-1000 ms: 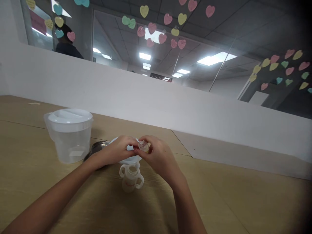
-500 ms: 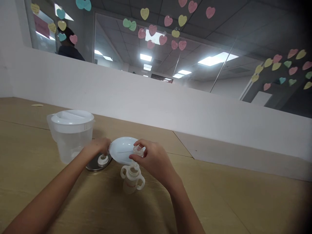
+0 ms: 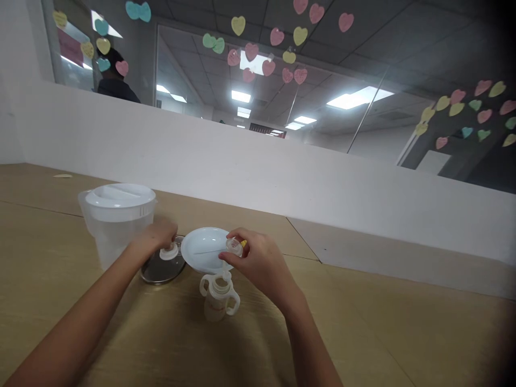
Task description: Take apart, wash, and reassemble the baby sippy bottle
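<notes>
Head: clear cap (image 3: 234,246) between pinching right fingers (image 3: 241,233); left fingers (image 3: 173,234) touch white ring (image 3: 168,253), grip unclear.

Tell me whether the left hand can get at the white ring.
Probably yes: the left hand has its fingertips right at the white ring, with nothing visible between them.

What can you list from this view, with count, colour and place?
Pitcher: 1, clear, white lid, table's left
Metal dish: 1, silver, right of pitcher
Ring: 1, white, over dish
Bowl: 1, pale bluish white, mid-table
Two-handled bottle: 1, whitish, before bowl
Small part: 1, clear, right fingertips
Scrap: 1, pale, far left
Table: 1, tan, below
Wall: 1, white, behind table
Heart notes: many, mixed colours, window
Person: 1, dark top, beyond glass
Left hand: 1, bare, at ring, blurred
Right hand: 1, bare, beside bowl
</notes>
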Demonstrator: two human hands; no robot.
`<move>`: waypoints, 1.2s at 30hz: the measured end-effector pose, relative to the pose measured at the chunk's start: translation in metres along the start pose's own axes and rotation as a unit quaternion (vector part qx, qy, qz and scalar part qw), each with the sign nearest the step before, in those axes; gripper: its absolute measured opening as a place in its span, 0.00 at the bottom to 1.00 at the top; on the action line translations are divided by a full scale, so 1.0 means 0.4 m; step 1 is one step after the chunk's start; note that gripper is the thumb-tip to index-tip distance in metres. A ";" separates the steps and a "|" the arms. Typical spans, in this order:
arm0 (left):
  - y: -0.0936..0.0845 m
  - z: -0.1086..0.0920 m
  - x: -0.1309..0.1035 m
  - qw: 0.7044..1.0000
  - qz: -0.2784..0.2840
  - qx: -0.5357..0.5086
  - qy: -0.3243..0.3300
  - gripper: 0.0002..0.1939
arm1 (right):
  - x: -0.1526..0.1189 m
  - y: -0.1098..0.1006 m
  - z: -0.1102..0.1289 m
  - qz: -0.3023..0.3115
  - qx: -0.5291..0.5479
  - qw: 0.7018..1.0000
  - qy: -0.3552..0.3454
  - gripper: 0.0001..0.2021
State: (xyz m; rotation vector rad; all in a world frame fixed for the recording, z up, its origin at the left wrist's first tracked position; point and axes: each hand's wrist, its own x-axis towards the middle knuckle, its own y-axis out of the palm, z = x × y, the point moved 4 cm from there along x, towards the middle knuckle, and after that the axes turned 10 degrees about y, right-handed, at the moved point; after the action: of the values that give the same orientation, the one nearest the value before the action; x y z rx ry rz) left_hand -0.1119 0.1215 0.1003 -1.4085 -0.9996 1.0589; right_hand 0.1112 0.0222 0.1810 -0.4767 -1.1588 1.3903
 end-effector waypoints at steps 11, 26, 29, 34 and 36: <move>-0.120 -0.055 -0.117 0.977 -0.179 -0.046 0.102 0.14 | -0.013 0.011 0.018 0.005 -0.012 0.999 -0.039 0.09; -0.160 -0.138 -0.175 0.971 -0.174 -0.079 0.145 0.16 | 0.022 0.130 -0.031 0.136 -0.215 0.967 -0.017 0.17; -0.163 -0.156 -0.190 0.965 -0.182 -0.091 0.163 0.18 | 0.019 0.132 -0.025 0.129 -0.194 0.972 -0.026 0.21; -0.159 -0.197 -0.215 0.957 -0.204 -0.070 0.192 0.19 | -0.008 0.090 0.016 0.039 -0.065 0.993 -0.089 0.31; -0.153 -0.215 -0.223 0.951 -0.215 -0.063 0.214 0.18 | -0.014 0.086 0.025 0.027 -0.043 0.994 -0.101 0.29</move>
State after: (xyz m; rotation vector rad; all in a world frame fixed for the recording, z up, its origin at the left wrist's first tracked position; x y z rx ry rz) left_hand -0.0530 0.0191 0.1722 -1.3605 -0.9983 0.3521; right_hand 0.0864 0.0202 0.1543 -0.4378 -1.3840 1.4645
